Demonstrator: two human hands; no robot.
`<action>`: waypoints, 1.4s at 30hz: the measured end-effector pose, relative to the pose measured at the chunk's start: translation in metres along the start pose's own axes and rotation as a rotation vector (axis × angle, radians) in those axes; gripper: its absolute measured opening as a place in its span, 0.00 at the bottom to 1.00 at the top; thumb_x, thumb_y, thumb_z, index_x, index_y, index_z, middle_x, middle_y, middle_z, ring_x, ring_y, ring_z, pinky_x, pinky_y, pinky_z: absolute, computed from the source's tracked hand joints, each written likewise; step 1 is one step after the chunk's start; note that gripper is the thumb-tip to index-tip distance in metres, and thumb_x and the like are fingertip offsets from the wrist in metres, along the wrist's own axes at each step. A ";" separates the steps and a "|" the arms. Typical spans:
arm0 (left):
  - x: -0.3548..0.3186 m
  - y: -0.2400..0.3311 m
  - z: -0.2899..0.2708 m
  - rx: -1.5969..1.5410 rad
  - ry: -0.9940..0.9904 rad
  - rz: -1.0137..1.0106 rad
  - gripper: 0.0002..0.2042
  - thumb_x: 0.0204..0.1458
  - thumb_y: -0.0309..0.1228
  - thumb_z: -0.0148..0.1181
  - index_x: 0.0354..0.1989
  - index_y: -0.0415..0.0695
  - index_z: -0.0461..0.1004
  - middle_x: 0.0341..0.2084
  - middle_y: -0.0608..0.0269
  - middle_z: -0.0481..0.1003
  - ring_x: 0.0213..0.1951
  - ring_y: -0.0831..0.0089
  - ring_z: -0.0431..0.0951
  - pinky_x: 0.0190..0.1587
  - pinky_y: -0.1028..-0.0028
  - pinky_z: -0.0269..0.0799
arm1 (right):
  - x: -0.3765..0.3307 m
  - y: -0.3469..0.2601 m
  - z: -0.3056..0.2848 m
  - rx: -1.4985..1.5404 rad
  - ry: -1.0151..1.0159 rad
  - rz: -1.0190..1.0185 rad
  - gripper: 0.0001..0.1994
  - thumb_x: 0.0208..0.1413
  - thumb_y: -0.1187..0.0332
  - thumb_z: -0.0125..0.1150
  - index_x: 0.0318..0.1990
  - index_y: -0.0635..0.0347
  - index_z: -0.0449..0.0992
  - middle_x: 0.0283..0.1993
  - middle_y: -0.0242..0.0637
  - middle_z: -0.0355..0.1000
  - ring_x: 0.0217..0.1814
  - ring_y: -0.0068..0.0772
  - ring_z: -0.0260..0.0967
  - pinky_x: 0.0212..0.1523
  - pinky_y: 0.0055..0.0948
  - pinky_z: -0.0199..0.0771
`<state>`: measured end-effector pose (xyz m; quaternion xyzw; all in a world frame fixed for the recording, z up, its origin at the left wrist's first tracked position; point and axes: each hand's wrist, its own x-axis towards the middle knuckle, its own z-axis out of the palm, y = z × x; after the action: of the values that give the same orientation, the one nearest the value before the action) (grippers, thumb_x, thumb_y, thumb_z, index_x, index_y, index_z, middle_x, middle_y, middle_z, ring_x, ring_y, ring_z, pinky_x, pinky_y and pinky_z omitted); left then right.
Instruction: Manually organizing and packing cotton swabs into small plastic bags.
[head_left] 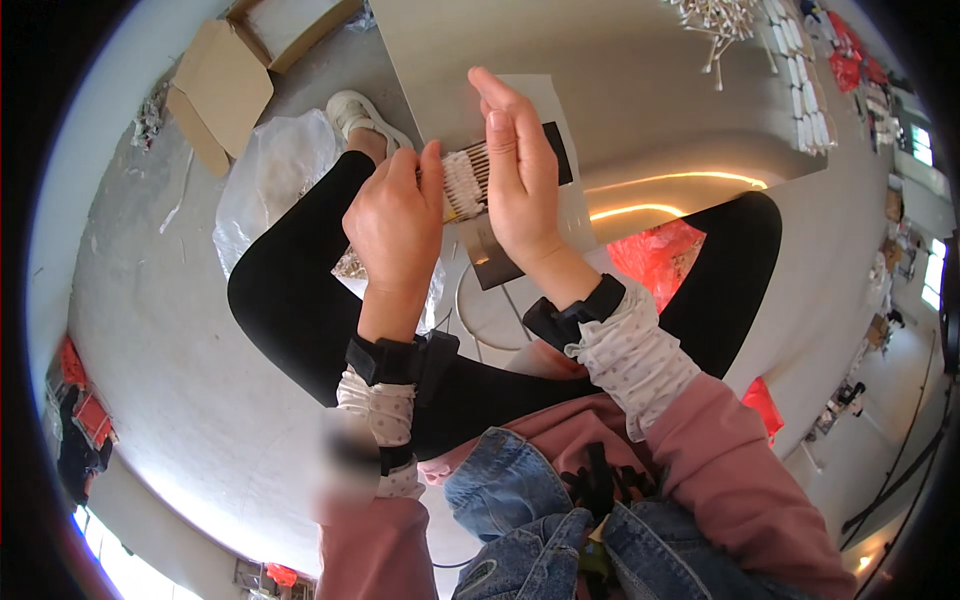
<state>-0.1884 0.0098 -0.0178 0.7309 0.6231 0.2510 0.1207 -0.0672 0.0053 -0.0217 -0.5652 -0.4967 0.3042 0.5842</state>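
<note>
A bundle of cotton swabs (465,182), with brown sticks and white tips, lies between my hands over the table's near corner. My left hand (395,215) is closed on the bundle's left end, fingers curled and thumb up. On the other side, my right hand (522,180) has its fingers stretched out, with the palm against the bundle's right end. Part of the bundle is hidden behind both hands. Beneath them is a thin grey plate (530,90) with a dark rectangular patch (556,155) beside my right hand.
Loose cotton swabs (722,22) lie in a heap on the shiny table (600,50); white-wrapped bundles (803,95) line its right side. A red bag (655,260) hangs or lies below the near edge. A clear plastic bag (245,215) and an open cardboard box (222,85) are on the left floor.
</note>
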 end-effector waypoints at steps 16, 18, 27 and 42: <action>0.005 -0.001 -0.056 -0.109 -0.219 0.235 0.36 0.31 0.35 0.78 0.56 0.46 0.75 0.46 0.62 0.74 0.51 0.59 0.72 0.59 0.61 0.62 | -0.001 -0.012 0.000 0.451 -0.146 0.222 0.26 0.74 0.55 0.36 0.67 0.68 0.61 0.71 0.49 0.59 0.75 0.40 0.53 0.75 0.37 0.50; 0.002 -0.007 -0.051 -0.134 -0.294 0.271 0.35 0.30 0.32 0.78 0.55 0.47 0.76 0.44 0.62 0.74 0.50 0.58 0.73 0.58 0.61 0.63 | -0.003 -0.014 0.002 0.450 -0.146 0.226 0.26 0.74 0.55 0.36 0.67 0.68 0.60 0.71 0.48 0.59 0.75 0.40 0.53 0.75 0.37 0.51; 0.000 -0.007 -0.043 -0.198 -0.284 0.209 0.34 0.29 0.32 0.78 0.53 0.47 0.77 0.42 0.62 0.75 0.44 0.59 0.75 0.49 0.64 0.69 | -0.007 -0.015 0.010 0.420 -0.215 0.252 0.28 0.73 0.52 0.37 0.67 0.68 0.60 0.71 0.47 0.59 0.76 0.39 0.52 0.75 0.37 0.49; 0.014 -0.007 -0.045 -0.386 -0.428 0.115 0.30 0.33 0.27 0.77 0.50 0.41 0.75 0.40 0.57 0.77 0.41 0.54 0.77 0.45 0.64 0.72 | -0.015 -0.017 0.010 0.643 -0.111 0.342 0.27 0.73 0.54 0.39 0.67 0.70 0.60 0.71 0.48 0.58 0.77 0.39 0.50 0.77 0.37 0.45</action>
<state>-0.2161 0.0182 0.0195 0.7648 0.4817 0.2116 0.3717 -0.0846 -0.0077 -0.0103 -0.4101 -0.3053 0.5682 0.6448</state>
